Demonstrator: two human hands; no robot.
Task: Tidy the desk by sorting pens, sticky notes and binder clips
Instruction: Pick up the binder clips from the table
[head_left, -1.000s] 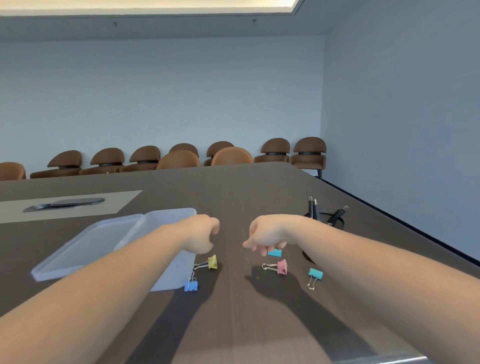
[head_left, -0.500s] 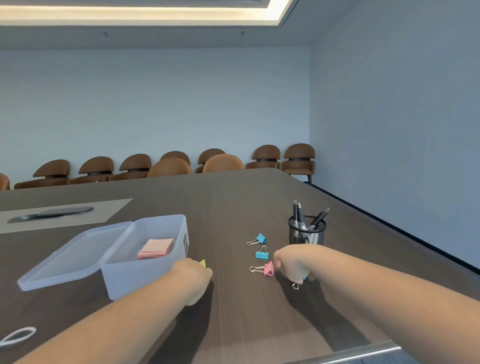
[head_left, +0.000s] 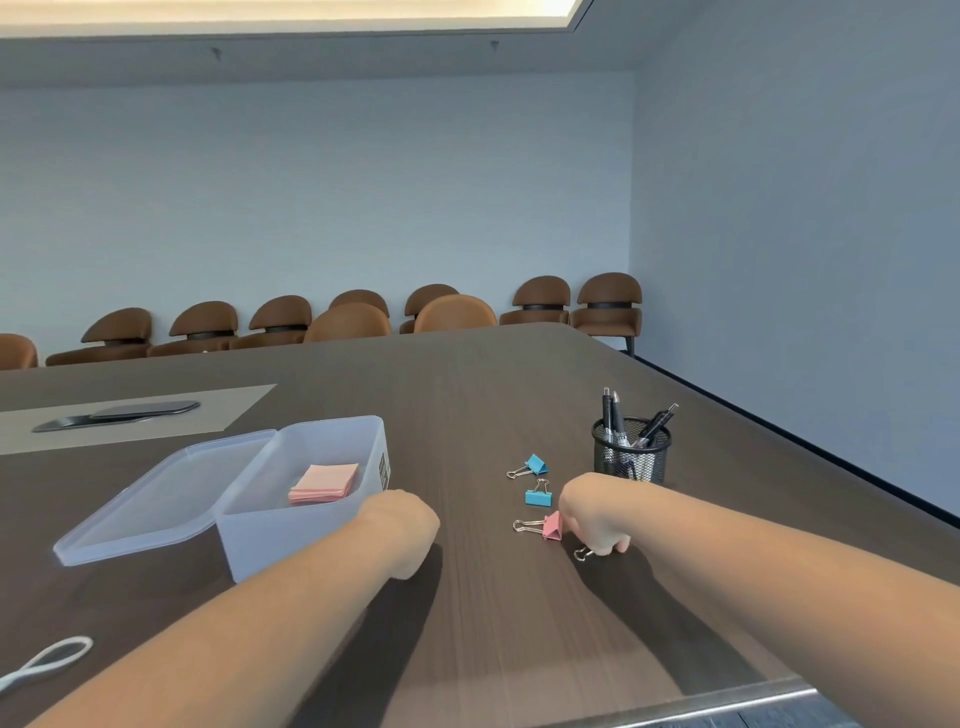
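Clips are now gathered: right hand (head_left: 595, 522) is clenched on one clip (head_left: 584, 554); left hand (head_left: 402, 530), at nine o'clock, has closed over another.

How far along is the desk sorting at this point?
Done: pens stand in the mesh cup, pink sticky notes lie in the plastic box. In hand: the right hand closes on a clip; the left hand is fisted, contents hidden. Left: two blue clips and the pink clip lie loose.
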